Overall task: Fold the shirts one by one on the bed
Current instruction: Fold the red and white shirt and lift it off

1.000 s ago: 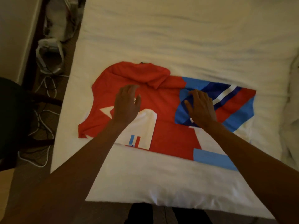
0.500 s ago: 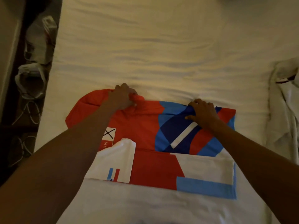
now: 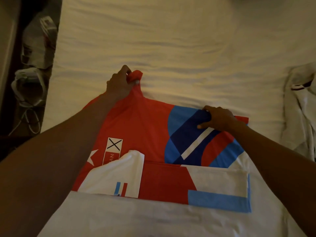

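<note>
Red shirt on white bed, left hand pinching its bunched far edge, right hand gripping the blue edge

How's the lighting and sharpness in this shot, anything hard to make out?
Head view: dim, yellowish light; the shirt, left hand and right hand read clearly; the floor clutter at far left sinks into shadow; the bed edge bows from wide-angle distortion.

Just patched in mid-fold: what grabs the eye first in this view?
A red shirt with blue and white panels lies partly folded across the middle of the white bed. The left hand pinches a bunched red tip at its far edge, while the right hand grips the same edge further right, on the blue.
</note>
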